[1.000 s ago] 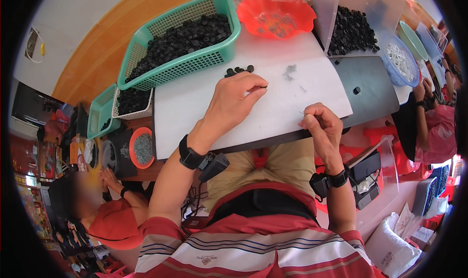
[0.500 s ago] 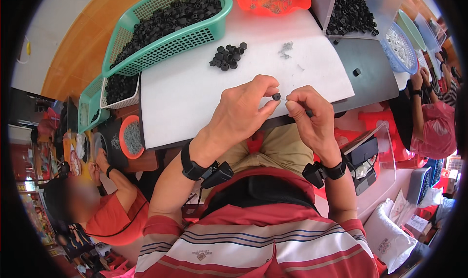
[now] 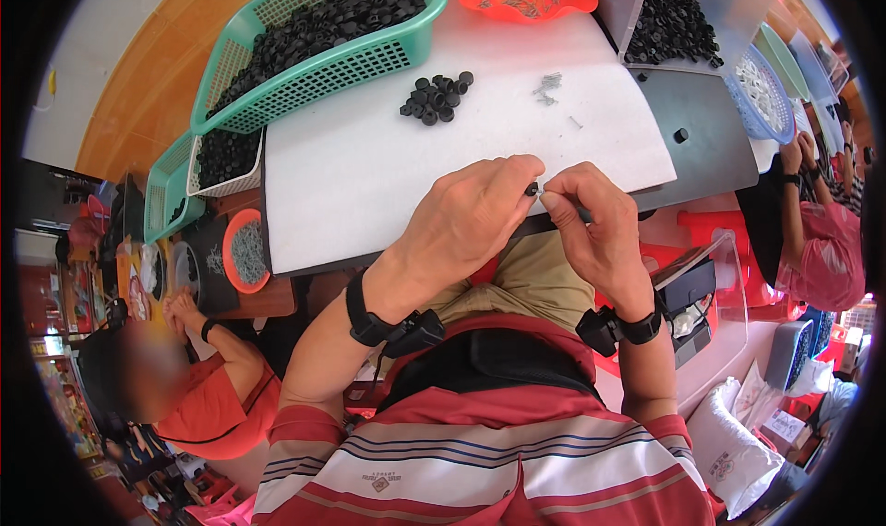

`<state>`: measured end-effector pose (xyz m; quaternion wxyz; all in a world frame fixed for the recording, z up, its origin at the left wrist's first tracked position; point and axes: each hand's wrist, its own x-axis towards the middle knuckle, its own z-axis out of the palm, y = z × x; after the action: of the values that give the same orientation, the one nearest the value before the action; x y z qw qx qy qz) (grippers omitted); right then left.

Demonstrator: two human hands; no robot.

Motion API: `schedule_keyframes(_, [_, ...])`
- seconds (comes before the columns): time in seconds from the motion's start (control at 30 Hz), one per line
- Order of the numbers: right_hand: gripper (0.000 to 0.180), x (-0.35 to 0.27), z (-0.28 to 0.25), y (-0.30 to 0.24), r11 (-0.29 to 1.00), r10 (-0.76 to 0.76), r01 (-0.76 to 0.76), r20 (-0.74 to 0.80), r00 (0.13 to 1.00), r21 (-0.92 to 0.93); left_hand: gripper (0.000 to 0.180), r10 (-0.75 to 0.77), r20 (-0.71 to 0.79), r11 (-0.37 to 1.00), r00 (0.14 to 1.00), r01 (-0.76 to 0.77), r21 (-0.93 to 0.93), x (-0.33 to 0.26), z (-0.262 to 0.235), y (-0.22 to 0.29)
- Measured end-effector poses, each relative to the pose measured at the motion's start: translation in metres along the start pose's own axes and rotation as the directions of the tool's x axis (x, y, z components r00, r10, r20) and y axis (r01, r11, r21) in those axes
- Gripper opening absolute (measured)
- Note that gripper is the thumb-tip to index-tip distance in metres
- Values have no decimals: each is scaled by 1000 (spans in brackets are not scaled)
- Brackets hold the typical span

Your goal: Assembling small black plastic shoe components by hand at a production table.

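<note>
My left hand (image 3: pixel 472 210) pinches a small round black plastic cap (image 3: pixel 532 189) between thumb and fingers, above the near edge of the white sheet (image 3: pixel 351 185). My right hand (image 3: pixel 598 220) meets it there, thumb and forefinger closed on a thin metal screw (image 3: pixel 542 193) whose end touches the cap. Another dark piece (image 3: pixel 584 214) shows among the right fingers; its kind is unclear. Farther out on the sheet lie a cluster of black caps (image 3: pixel 436 99) and a little pile of screws (image 3: pixel 546 88), with a single screw (image 3: pixel 576 122) beside it.
Beyond the sheet stand a green basket (image 3: pixel 323 85) of black parts, a red scalloped bowl (image 3: pixel 544 9) of metal pins and a clear bin (image 3: pixel 637 51) of black parts. One cap (image 3: pixel 682 136) sits on the dark board at right. Co-workers sit on both sides.
My left fingers have closed in around the cap, and cap and screw have come closer together. Both hands shifted slightly right in the picture. The left co-worker's hands have come together.
</note>
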<state>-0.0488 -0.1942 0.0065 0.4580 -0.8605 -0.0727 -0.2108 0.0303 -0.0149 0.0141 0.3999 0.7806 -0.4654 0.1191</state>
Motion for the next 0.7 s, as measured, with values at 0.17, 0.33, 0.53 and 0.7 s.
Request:
schedule_keyframes(0.17, [7,1,0,-2,999,-22,22,10,1000,-38,40,7,3,1000,1000,-7,14,-3,0,1])
schedule_keyframes(0.33, [10,-2,1,-2,995,-47,49,21,999,-90,41,-3,-8,1000,1000,3,22,-5,1,4])
schedule_keyframes(0.53, [14,-7,4,-2,970,-107,108,19,994,-218,42,-59,-6,998,998,58,-2,-8,3,7])
schedule_keyframes(0.7, [14,-7,6,-2,969,-130,128,4,991,-210,42,-49,-12,999,999,49,-7,-8,3,9])
